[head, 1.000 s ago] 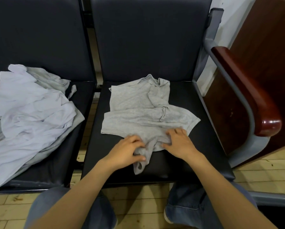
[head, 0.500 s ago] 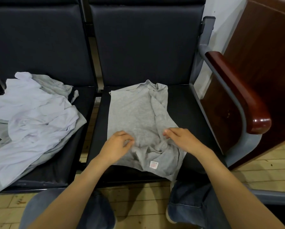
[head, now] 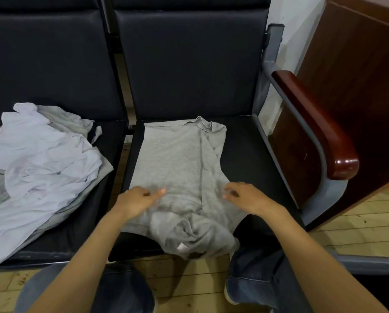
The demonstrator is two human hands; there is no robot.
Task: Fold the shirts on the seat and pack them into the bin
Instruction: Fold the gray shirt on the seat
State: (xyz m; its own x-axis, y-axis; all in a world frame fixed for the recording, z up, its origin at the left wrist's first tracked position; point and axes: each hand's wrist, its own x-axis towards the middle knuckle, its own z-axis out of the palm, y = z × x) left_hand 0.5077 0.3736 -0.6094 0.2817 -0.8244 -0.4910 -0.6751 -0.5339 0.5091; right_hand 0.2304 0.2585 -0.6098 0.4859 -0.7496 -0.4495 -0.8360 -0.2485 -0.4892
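A grey shirt (head: pixel 177 163) lies lengthwise on the right black seat (head: pixel 252 154), its sides folded in and its near end bunched over the seat's front edge, a small white label showing. My left hand (head: pixel 137 201) rests on the shirt's near left part with fingers loosely extended. My right hand (head: pixel 245 195) hovers at the shirt's near right edge, fingers relaxed and slightly curled, holding nothing. A heap of white and pale grey shirts (head: pixel 42 159) covers the left seat (head: pixel 80 222). No bin is in view.
A red-brown wooden armrest (head: pixel 313 123) on a grey frame borders the right seat. A dark wooden panel (head: pixel 358 86) stands to the right. Wooden floor (head: pixel 358 222) lies below, and my jeans-clad knees (head: pixel 256 279) are against the seat's front.
The grey shirt has been turned from lying crosswise to lying lengthwise and spread flatter. Both hands let go of the bunched cloth and moved apart to the shirt's near sides.
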